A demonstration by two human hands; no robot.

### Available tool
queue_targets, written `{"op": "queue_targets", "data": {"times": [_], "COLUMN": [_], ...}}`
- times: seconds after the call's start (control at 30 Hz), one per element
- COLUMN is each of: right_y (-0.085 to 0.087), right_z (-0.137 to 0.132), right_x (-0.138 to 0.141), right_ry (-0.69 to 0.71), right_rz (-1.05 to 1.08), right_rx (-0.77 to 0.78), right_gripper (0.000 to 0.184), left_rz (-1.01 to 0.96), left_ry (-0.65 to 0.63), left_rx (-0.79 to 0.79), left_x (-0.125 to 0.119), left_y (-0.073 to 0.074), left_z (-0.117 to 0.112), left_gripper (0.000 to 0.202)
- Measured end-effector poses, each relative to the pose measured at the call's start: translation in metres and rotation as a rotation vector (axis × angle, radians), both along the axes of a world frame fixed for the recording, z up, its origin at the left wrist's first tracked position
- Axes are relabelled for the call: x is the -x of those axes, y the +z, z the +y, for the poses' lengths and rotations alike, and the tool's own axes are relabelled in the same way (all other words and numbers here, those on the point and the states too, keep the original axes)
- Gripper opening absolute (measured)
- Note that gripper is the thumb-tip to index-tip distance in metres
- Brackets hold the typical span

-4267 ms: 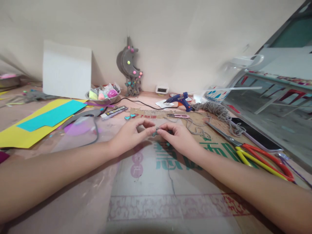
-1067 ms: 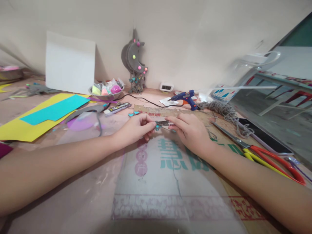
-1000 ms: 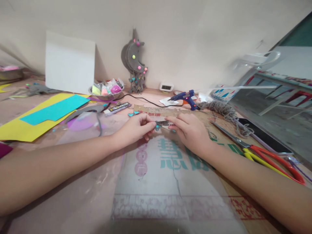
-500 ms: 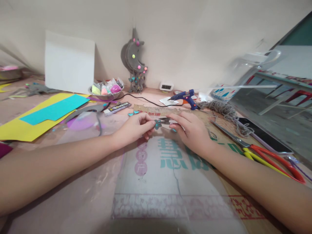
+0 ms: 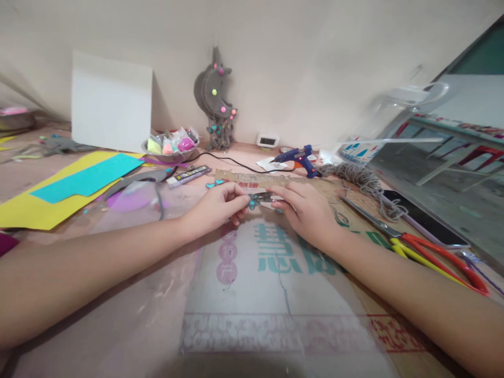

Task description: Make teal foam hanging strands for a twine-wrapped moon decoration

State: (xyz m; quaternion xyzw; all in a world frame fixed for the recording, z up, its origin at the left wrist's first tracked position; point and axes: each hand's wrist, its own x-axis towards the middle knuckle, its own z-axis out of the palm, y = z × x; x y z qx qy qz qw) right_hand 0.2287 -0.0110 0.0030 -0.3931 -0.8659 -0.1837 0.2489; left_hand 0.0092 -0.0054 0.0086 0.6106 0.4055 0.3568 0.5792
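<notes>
The left hand [image 5: 216, 207] pinches a small blue and grey charm [image 5: 252, 202] between its closed fingers, held over the middle of the desk [image 5: 246, 154]. The right hand [image 5: 309, 212] has its fingers closed round the snips [image 5: 265, 197], the blades pointing left at the charm; whether they touch it I cannot tell. Below both hands lies printed cardboard [image 5: 244, 333], and just beyond the left hand are blue hearts [image 5: 214, 183].

Along the desk's far edge, from left to right, stand a white board [image 5: 112, 102], a bowl [image 5: 170, 157] of bright packets, a grey moon [image 5: 214, 94] and a clock [image 5: 268, 140]. The glue gun [image 5: 298, 157] is near that edge, with yarn [image 5: 356, 176] and a jug [image 5: 397, 113] towards the far right corner. By the right edge lie the phone [image 5: 427, 220] and, just inside it, scissors [image 5: 411, 241].
</notes>
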Motion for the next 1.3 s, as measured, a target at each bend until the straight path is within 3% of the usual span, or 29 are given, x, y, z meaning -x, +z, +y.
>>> {"op": "queue_targets", "data": {"times": [0.47, 0.8, 1.3], "right_y": [0.0, 0.0004, 0.0002], "right_z": [0.0, -0.0021, -0.0009], "right_x": [-0.0034, 0.0007, 0.0], "right_ry": [0.032, -0.006, -0.01], "right_rz": [0.128, -0.018, -0.049], "right_rx": [0.051, -0.046, -0.044], "right_gripper": [0.029, 0.031, 0.029], "left_rz": [0.055, 0.065, 0.07], "left_ry": [0.018, -0.002, -0.008], "left_rx": [-0.018, -0.043, -0.065], "left_x": [-0.0011, -0.0002, 0.0009], "left_y": [0.0025, 0.0004, -0.0024], "left_z": [-0.0003, -0.0008, 0.0004], "left_gripper": [0.013, 0.015, 0.014]}}
